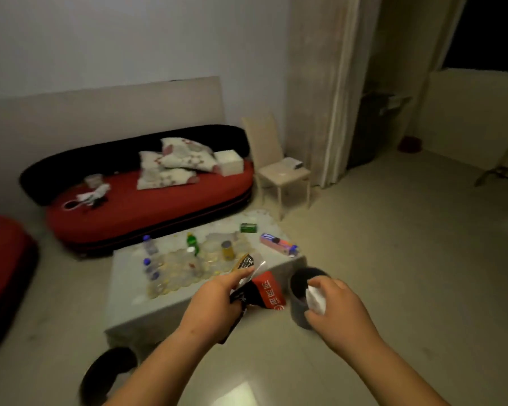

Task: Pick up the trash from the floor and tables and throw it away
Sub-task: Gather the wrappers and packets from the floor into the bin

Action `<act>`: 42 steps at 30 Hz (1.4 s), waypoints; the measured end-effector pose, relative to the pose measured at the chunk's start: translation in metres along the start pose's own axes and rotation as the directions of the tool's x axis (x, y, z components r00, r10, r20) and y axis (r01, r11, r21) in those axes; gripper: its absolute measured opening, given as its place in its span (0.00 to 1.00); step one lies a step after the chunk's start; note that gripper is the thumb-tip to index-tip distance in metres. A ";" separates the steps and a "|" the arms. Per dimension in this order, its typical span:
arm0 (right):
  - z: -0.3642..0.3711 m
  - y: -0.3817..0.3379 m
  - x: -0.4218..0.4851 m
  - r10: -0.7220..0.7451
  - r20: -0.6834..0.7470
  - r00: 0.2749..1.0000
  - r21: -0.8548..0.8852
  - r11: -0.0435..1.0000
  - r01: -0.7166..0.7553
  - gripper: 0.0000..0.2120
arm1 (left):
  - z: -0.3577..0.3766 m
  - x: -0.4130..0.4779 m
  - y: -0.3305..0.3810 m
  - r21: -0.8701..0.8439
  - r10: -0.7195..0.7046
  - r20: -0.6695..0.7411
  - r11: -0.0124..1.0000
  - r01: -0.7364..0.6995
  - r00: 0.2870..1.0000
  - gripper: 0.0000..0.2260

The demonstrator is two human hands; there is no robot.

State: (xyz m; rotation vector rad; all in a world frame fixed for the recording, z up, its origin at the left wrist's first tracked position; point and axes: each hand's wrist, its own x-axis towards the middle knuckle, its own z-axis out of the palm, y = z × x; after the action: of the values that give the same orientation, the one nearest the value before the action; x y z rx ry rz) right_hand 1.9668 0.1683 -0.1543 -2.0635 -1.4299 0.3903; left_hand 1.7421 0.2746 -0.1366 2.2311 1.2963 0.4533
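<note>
The step in hand looked like the throwing-away: both hands were loaded and held out over the floor by the near corner of the low pale counter (188, 300). The left hand (214, 306) had its grip pinched on a bunch of crinkled snack wrappers (264, 291), one red with white lettering, one black, one part clear. The right hand (339, 312) had its grip pressed together around a crumpled white tissue (316, 298), poised right at the mouth of a dark round waste bin (301, 284) standing on the floor beside the counter.

The next move probably called for letting the tissue fall into the bin, then swinging the wrappers across and releasing them too; being light and springy, they might catch on the rim.

More remained, by my reading. On the counter stood clear plastic bottles with blue caps (150, 256), a green bottle (192, 243), a yellow can (227, 249), a small green box (248, 227) and a pink-and-purple packet (279, 244). White crumpled scraps (94, 194) lay on the red sofa (159, 206).
</note>
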 end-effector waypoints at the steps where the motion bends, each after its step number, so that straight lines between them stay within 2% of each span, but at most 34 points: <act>1: 0.020 -0.029 0.006 -0.042 0.039 0.998 0.000 0.999 0.042 0.25 | -0.021 -0.012 -0.029 -0.023 -0.051 -0.030 0.998 0.051 0.998 0.32; 5: 0.103 -0.137 0.019 -0.145 0.198 0.969 0.036 0.989 0.141 0.25 | -0.097 -0.064 -0.145 -0.116 -0.251 -0.117 0.964 0.238 0.961 0.33; 10: 0.207 -0.245 0.026 -0.231 0.270 0.935 0.057 0.973 0.223 0.26 | -0.168 -0.107 -0.269 -0.156 -0.393 -0.165 0.916 0.370 0.905 0.33; 17: 0.313 -0.322 0.054 -0.274 0.381 0.883 0.088 0.961 0.261 0.25 | -0.200 -0.111 -0.373 -0.250 -0.511 -0.165 0.849 0.465 0.844 0.34; 25: 0.441 -0.344 0.124 -0.293 0.530 0.796 0.097 0.953 0.286 0.23 | -0.182 -0.067 -0.477 -0.383 -0.669 -0.130 0.714 0.586 0.731 0.33; 31: 0.566 -0.338 0.170 -0.313 0.614 0.725 0.111 0.943 0.314 0.23 | -0.137 -0.027 -0.563 -0.434 -0.751 -0.091 0.621 0.653 0.654 0.32; 38: 0.727 -0.283 0.174 -0.217 0.718 0.662 0.101 0.973 0.209 0.24 | -0.045 -0.006 -0.692 -0.505 -0.797 0.016 0.514 0.693 0.603 0.31; 42: 0.820 -0.238 0.174 -0.166 0.725 0.668 0.075 0.984 0.163 0.23 | 0.026 0.002 -0.779 -0.545 -0.821 0.081 0.439 0.715 0.566 0.32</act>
State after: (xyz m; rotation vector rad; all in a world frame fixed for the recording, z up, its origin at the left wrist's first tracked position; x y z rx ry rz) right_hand 1.4074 0.6339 -0.6331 -1.8076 -2.0387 1.2525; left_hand 1.2108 0.5882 -0.6122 0.9545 1.8579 0.5720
